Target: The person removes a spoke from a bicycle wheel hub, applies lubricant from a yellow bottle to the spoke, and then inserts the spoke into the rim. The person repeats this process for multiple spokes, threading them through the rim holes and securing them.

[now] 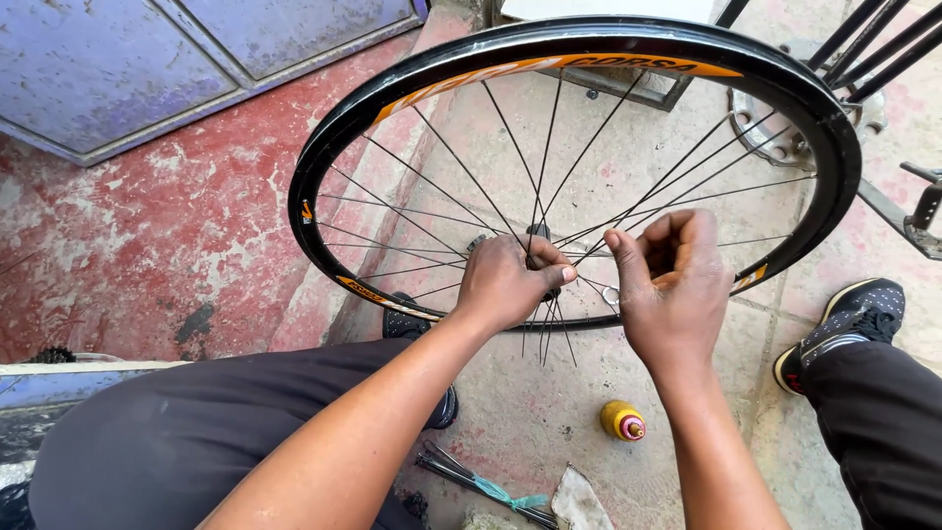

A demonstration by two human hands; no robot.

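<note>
A black bicycle wheel rim (324, 147) with orange stripes stands upright in front of me, its thin spokes (461, 167) running to the hub. My left hand (505, 283) is closed around the hub at the centre, which it mostly hides. My right hand (672, 285) is just right of it, fingers curled, pinching a thin spoke near the hub. A small metal ring (610, 294) shows between the two hands. Several loose spoke ends hang below the left hand.
A small yellow oil bottle (622, 420) lies on the concrete floor below my hands. A bundle of spare spokes (471, 476) and a rag (579, 503) lie near the bottom edge. A bicycle frame with chainring (785, 147) stands at the upper right. A blue metal door (147, 69) is at the upper left.
</note>
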